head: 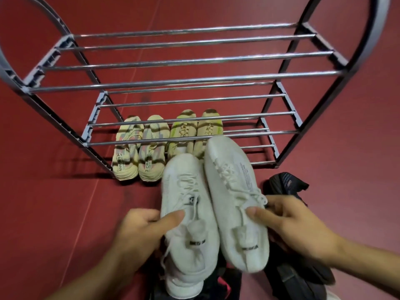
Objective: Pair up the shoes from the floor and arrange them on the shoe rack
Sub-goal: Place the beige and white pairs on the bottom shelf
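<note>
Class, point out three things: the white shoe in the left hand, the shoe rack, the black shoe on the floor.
white shoe (186, 191), head view, laced upper.
shoe rack (186, 80), head view, top front bar.
black shoe (283, 182), head view, upper.

The shoe rack (184, 61) loses its arched sides past the top edge, the white shoes (233, 191) hide the heels of the yellow-green pair (194, 131), and dark shoes (287, 278) near the bottom edge are covered, blurred and cut off.
</note>
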A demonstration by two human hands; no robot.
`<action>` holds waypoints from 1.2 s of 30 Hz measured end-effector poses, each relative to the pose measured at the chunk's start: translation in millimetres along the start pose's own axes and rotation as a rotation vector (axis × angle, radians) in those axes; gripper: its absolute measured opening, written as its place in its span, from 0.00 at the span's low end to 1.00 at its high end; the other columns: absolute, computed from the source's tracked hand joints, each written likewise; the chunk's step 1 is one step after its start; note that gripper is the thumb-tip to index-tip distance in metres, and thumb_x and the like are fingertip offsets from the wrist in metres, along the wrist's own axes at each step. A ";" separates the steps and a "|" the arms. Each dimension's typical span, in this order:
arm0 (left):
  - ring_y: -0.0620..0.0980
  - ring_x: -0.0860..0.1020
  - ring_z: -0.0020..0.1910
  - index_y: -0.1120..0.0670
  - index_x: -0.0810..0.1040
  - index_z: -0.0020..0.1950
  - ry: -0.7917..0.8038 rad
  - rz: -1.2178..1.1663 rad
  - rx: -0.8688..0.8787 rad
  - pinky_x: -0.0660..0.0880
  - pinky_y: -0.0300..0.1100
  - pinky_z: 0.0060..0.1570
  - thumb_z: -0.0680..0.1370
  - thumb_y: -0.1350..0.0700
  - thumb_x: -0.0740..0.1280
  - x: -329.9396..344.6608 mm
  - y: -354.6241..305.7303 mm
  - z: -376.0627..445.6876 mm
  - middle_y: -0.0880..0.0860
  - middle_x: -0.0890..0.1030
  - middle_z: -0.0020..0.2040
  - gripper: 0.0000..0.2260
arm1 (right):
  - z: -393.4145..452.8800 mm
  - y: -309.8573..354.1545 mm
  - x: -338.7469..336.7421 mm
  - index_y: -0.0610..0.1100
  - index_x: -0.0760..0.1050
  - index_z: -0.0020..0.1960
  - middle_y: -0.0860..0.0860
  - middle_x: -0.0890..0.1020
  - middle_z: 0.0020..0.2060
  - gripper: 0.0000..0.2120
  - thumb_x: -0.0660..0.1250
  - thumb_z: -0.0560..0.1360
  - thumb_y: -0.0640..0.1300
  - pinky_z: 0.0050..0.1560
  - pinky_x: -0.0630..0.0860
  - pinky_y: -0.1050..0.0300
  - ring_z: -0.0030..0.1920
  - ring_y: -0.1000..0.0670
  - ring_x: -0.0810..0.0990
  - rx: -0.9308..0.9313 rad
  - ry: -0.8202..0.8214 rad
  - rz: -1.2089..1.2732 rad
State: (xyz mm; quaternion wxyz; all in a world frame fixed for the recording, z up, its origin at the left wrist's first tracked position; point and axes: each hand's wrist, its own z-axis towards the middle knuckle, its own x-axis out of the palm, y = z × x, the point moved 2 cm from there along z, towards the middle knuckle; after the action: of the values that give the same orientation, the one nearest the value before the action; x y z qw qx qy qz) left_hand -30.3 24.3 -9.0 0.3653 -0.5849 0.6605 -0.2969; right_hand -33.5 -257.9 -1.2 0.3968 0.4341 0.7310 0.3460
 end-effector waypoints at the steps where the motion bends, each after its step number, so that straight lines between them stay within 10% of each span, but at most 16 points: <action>1: 0.48 0.67 0.19 0.56 0.72 0.22 0.042 0.048 -0.003 0.63 0.35 0.24 0.71 0.52 0.78 12.5 -6.1 9.8 0.56 0.71 0.20 0.22 | 6.4 0.0 -13.7 0.31 0.75 0.41 0.47 0.71 0.25 0.19 0.70 0.79 0.47 0.24 0.62 0.61 0.23 0.51 0.65 0.015 -0.021 -0.043; 11: 0.52 0.76 0.34 0.54 0.73 0.30 0.061 0.366 0.036 0.67 0.47 0.36 0.60 0.48 0.70 110.9 -47.5 132.9 0.55 0.77 0.30 0.12 | 40.6 -8.3 -88.2 0.43 0.78 0.24 0.54 0.74 0.20 0.22 0.71 0.75 0.35 0.23 0.63 0.65 0.20 0.56 0.69 0.105 -0.052 -0.089; 16: 0.54 0.73 0.30 0.55 0.73 0.32 -0.011 0.424 0.101 0.64 0.44 0.33 0.73 0.45 0.71 134.8 -52.6 151.9 0.56 0.74 0.30 0.17 | 15.1 -33.4 -110.6 0.34 0.70 0.30 0.43 0.69 0.28 0.17 0.74 0.67 0.43 0.32 0.54 0.49 0.30 0.43 0.64 0.114 -0.112 0.148; 19: 0.61 0.81 0.50 0.62 0.79 0.58 -0.043 0.375 0.093 0.71 0.47 0.40 0.75 0.45 0.69 152.2 -61.9 170.1 0.63 0.82 0.51 0.21 | 6.0 -50.6 -116.7 0.26 0.68 0.35 0.40 0.71 0.31 0.28 0.76 0.60 0.49 0.33 0.56 0.44 0.34 0.42 0.66 0.136 -0.142 0.166; 25: 0.62 0.80 0.58 0.58 0.80 0.63 -0.034 0.435 -0.080 0.79 0.53 0.60 0.74 0.37 0.61 172.2 -74.6 205.7 0.59 0.80 0.63 0.29 | 10.6 -59.0 -105.0 0.23 0.72 0.42 0.37 0.76 0.35 0.29 0.76 0.61 0.48 0.38 0.61 0.44 0.37 0.40 0.71 0.152 -0.113 0.237; 29: 0.61 0.78 0.57 0.58 0.78 0.60 -0.124 0.743 0.208 0.74 0.46 0.49 0.83 0.45 0.58 182.4 -67.5 178.6 0.59 0.79 0.60 0.20 | -15.4 -68.3 -108.0 0.21 0.68 0.41 0.40 0.69 0.33 0.30 0.75 0.62 0.48 0.33 0.55 0.52 0.32 0.43 0.63 0.223 -0.152 0.279; 33: 0.54 0.67 0.68 0.48 0.65 0.74 0.092 1.079 0.664 0.68 0.51 0.68 0.77 0.34 0.59 171.7 -34.8 149.3 0.51 0.70 0.69 0.29 | -31.3 -67.1 -108.8 0.31 0.73 0.38 0.42 0.66 0.30 0.17 0.73 0.62 0.45 0.27 0.55 0.62 0.26 0.49 0.63 0.278 -0.213 0.310; 36: 0.53 0.66 0.69 0.47 0.60 0.77 0.160 1.238 0.692 0.65 0.48 0.69 0.71 0.31 0.65 169.7 -24.2 159.6 0.49 0.70 0.70 0.39 | -14.5 -59.3 -91.3 0.39 0.70 0.31 0.49 0.66 0.22 0.15 0.71 0.72 0.38 0.21 0.57 0.65 0.20 0.53 0.62 0.232 -0.227 0.319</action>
State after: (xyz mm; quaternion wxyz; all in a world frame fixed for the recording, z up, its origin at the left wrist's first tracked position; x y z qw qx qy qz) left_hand 107.2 -141.5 -100.9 0.5819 0.0706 0.7639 -0.2699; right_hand -39.5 -366.1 -19.7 0.3642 0.6233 0.6385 0.2669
